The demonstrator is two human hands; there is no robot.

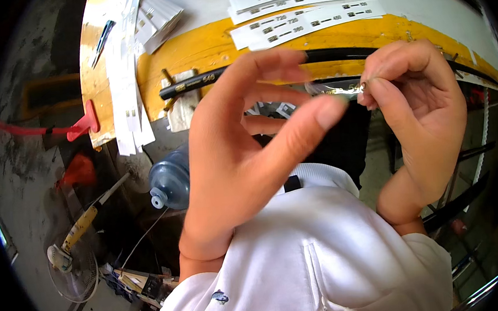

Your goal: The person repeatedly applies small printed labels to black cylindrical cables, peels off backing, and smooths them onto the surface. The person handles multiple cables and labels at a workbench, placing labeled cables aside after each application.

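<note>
My right hand [414,86] is closed in a pinch on one end of a small clear film strip [334,88] with gold and white print. My left hand [248,138] is open, thumb and fingers curved apart, close to the strip's other end. Whether a left fingertip touches the film I cannot tell. Just beyond both hands a long glossy black rod [340,54] with gold markings lies across the near side of the table; its left end [183,88] rests over a pale folded cloth [183,111]. My left hand covers part of the rod.
White printed label sheets [309,27] lie at the table's far side, with more paper strips [126,89] at its left. A pen [102,41] sits by that edge. Below the table, left, are a blue water jug [170,178], a fan [74,272] and a red-handled thing [82,124].
</note>
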